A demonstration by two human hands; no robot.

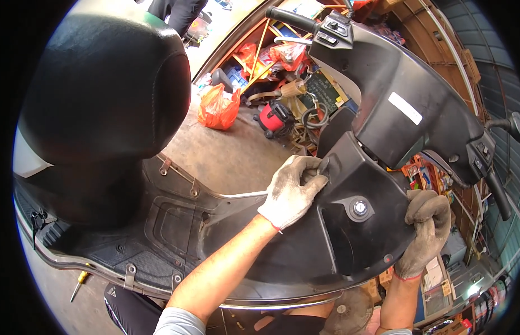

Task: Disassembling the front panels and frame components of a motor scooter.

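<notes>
Left hand in a soiled off-white knit glove: at the left edge of a black moulded-plastic scooter panel, thumb and forefinger bent close together. I cannot tell whether they pinch the edge. Right hand in a greyer, dirt-stained knit glove: at the panel's right edge, fingers curled narrow — contact partly hidden, so I cannot confirm a grip.

Panel location: below the black plastic handlebar cover, between both hands. I note a round silver key lock set in its face. Black padded seat at upper left; yellow-handled screwdriver on the floor, lower left.
</notes>
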